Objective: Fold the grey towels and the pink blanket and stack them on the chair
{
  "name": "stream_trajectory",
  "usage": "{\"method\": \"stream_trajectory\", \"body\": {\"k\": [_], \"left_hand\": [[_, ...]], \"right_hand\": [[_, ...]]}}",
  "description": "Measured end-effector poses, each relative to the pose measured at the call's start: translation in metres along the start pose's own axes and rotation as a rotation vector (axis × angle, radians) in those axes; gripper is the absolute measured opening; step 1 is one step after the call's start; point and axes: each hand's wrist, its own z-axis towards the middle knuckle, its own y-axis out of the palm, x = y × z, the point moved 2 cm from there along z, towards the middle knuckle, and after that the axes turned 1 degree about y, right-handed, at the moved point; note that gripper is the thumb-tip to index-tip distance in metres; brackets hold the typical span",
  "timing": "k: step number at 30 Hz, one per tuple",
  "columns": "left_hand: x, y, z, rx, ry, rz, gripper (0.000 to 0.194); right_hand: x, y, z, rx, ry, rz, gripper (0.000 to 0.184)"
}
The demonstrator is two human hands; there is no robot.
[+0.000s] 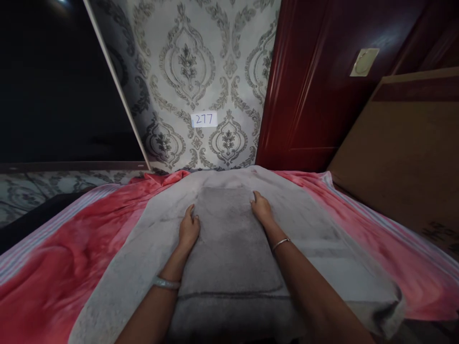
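Observation:
A dark grey rectangular cloth [229, 239], plush-looking, lies flat in the middle of a larger light grey blanket [143, 267]. My left hand [189, 227] is by the cloth's left edge, thumb and fingers apart, with nothing held. At the upper right edge of the cloth is my right hand [261, 207], its thumb and fingers also apart and nothing in them. Whether either hand presses on the fabric I cannot tell. A pale bangle circles my left wrist, and a thin silver one my right.
Red blankets [71, 248] with striped borders spread beneath the grey one on both sides. Behind stands a patterned wall [229, 86] bearing a paper label [204, 119] marked 277. A dark screen [64, 86] is at left, a dark red door panel [304, 71] and cardboard box [405, 153] at right.

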Motion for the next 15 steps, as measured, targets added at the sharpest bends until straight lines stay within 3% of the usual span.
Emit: {"method": "stream_trajectory", "body": {"k": [4,7,11,15], "left_hand": [[0.002,0.001,0.001,0.007,-0.016,0.050,0.058],[0.006,0.002,0.000,0.005,0.005,0.081,0.058],[0.009,0.003,-0.003,-0.002,0.014,0.110,0.060],[0.012,0.002,-0.002,0.013,-0.002,0.081,0.059]], "right_hand": [[-0.024,-0.007,-0.016,0.020,-0.211,-0.210,0.064],[-0.031,0.002,-0.037,-0.047,-0.375,-0.398,0.068],[-0.018,0.018,-0.053,-0.221,-0.298,-0.507,0.071],[-0.014,0.010,-0.057,-0.266,-0.278,-0.505,0.066]]}}
